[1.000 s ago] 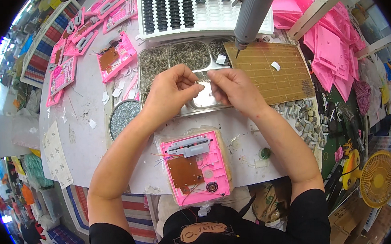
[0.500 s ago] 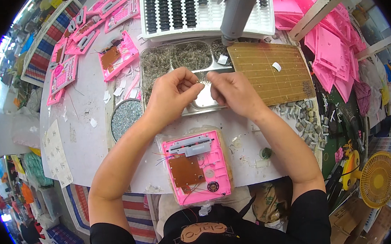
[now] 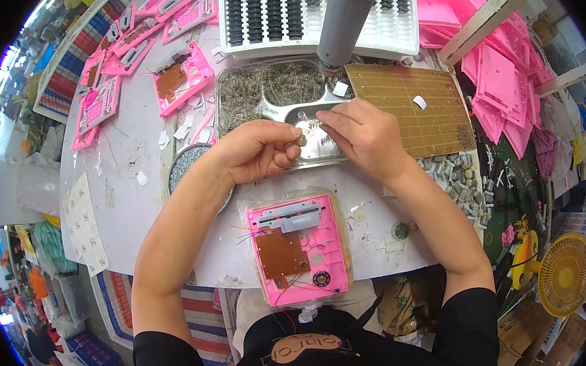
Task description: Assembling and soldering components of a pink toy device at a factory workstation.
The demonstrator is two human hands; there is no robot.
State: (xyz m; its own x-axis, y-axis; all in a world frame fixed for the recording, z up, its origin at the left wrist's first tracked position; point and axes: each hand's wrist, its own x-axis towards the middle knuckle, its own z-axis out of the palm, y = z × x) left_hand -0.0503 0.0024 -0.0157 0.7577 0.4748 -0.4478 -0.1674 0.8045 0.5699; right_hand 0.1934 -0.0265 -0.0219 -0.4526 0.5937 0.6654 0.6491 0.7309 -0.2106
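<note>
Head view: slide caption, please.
Left hand pinching a tiny piece, right hand alongside, at a divided metal tray; pink casing nearer the body.

A tiny piece (image 3: 302,140) at the left hand's (image 3: 259,150) fingertips is too small to identify, and whether the right hand (image 3: 374,139) pinches anything cannot be told. The left wrist hides part of the round dish (image 3: 169,183) beneath it; both hands cover parts of the metal tray (image 3: 275,111). Beyond them, the upper edge cuts off the grey power tool (image 3: 349,24) and white rack (image 3: 268,48).
</note>
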